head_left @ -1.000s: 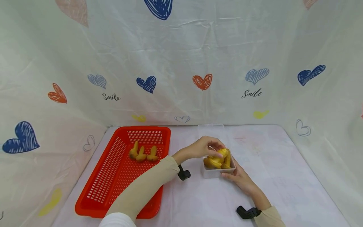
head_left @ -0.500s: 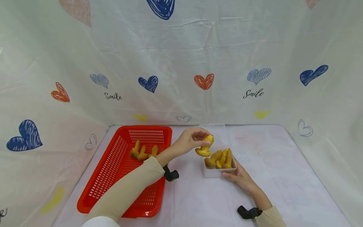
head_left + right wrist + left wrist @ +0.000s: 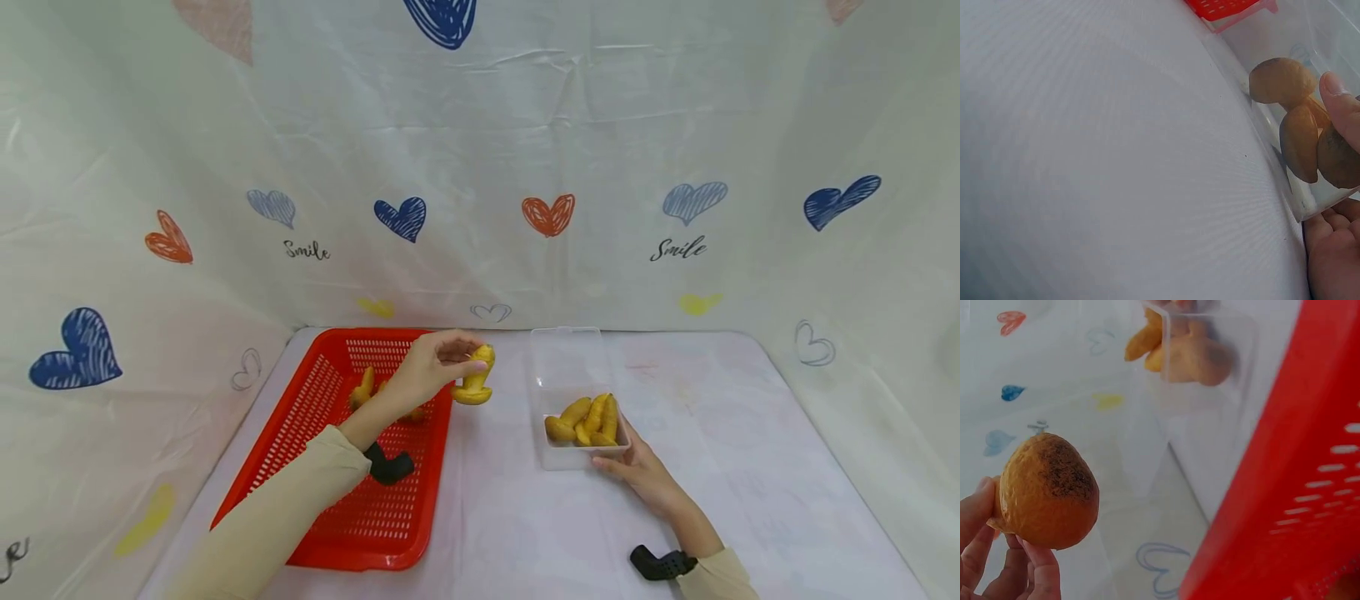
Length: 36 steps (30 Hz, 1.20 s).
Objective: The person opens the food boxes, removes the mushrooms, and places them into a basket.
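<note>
A pale, cloth-covered table (image 3: 510,517) meets a hanging white sheet (image 3: 465,125) along its back edge; the sheet is printed with blue, red and yellow hearts and the word "Smile". A red basket (image 3: 435,483) fills the table's left side. A clear box (image 3: 566,459) sits right of centre, its lid (image 3: 566,354) laid back toward the back edge. The left hand (image 3: 433,364) pinches a mushroom (image 3: 473,386) between thumb and fingers, raised by the basket's right rim. The right hand (image 3: 637,468) grips the box's front right corner, fingers curled round it. Only the left wrist view shows a dark, rough patch on the raised mushroom's cap; the right wrist view shows caps through the box wall. The basket is slotted plastic; the yellow-brown mushrooms have rounded caps and thick stems.
</note>
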Each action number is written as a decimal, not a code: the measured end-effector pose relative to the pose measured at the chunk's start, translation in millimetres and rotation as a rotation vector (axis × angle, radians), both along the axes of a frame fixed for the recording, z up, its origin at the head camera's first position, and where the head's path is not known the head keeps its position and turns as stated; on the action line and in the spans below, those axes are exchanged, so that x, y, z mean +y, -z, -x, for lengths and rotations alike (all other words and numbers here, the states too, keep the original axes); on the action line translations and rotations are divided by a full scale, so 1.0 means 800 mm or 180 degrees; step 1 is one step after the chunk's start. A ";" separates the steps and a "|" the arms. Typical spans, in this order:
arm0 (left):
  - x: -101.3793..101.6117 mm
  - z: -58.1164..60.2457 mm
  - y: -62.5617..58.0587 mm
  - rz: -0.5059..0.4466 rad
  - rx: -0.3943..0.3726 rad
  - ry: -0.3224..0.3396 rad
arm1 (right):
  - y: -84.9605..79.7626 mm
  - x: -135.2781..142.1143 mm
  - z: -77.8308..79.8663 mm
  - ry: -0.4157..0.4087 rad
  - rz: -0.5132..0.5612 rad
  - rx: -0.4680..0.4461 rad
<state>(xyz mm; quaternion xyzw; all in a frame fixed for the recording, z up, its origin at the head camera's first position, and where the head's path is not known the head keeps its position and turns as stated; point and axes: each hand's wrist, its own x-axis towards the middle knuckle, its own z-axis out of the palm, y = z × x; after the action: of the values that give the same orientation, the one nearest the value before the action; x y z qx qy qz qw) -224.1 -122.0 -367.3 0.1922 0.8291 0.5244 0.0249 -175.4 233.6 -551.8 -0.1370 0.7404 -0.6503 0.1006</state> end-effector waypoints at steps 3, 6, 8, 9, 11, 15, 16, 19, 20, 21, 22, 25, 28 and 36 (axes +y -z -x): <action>-0.020 -0.003 0.001 0.0086 0.0020 -0.0139 | 0.000 0.001 0.000 -0.0012 0.0006 0.0007; -0.040 -0.006 0.003 0.0164 0.0040 -0.0267 | -0.001 0.001 -0.001 -0.0001 -0.0011 -0.0030; -0.051 -0.008 0.005 0.0226 0.0039 -0.0328 | -0.001 0.001 -0.001 0.0021 -0.0064 -0.0066; -0.057 -0.009 0.007 0.0257 0.0028 -0.0342 | -0.001 0.001 -0.001 0.0032 -0.0096 -0.0081; -0.066 -0.011 0.012 0.0302 -0.0010 -0.0356 | -0.002 0.000 -0.002 0.0058 -0.0145 -0.0104; -0.084 -0.014 0.026 0.0385 -0.0103 -0.0404 | -0.003 0.000 -0.003 0.0073 -0.0145 -0.0129; -0.088 -0.015 0.030 0.0402 -0.0131 -0.0422 | -0.004 0.000 -0.003 0.0075 -0.0140 -0.0130; -0.098 -0.016 0.042 0.0496 -0.0200 -0.0451 | -0.003 -0.001 -0.002 0.0070 -0.0142 -0.0108; -0.101 -0.016 0.046 0.0529 -0.0219 -0.0446 | -0.003 -0.001 -0.001 0.0065 -0.0144 -0.0094; -0.104 -0.016 0.050 0.0544 -0.0253 -0.0425 | -0.003 -0.001 -0.001 0.0061 -0.0143 -0.0086; -0.106 -0.016 0.053 0.0556 -0.0292 -0.0405 | -0.003 -0.001 0.000 0.0060 -0.0143 -0.0071; -0.110 -0.017 0.064 0.0556 -0.0429 -0.0363 | -0.001 0.001 0.001 0.0042 -0.0135 -0.0036; -0.113 -0.017 0.076 0.0582 -0.0546 -0.0406 | 0.000 0.002 0.001 0.0004 -0.0119 -0.0036; -0.115 -0.009 0.106 0.0697 -0.0500 -0.0422 | 0.003 0.002 0.001 0.0045 -0.0053 0.0015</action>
<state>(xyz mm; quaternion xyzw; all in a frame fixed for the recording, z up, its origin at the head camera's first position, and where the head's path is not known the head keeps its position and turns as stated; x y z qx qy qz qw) -216.7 -214.3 -451.8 0.0916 0.8877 0.4448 0.0759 -176.4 235.6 -553.8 -0.1325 0.7470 -0.6444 0.0954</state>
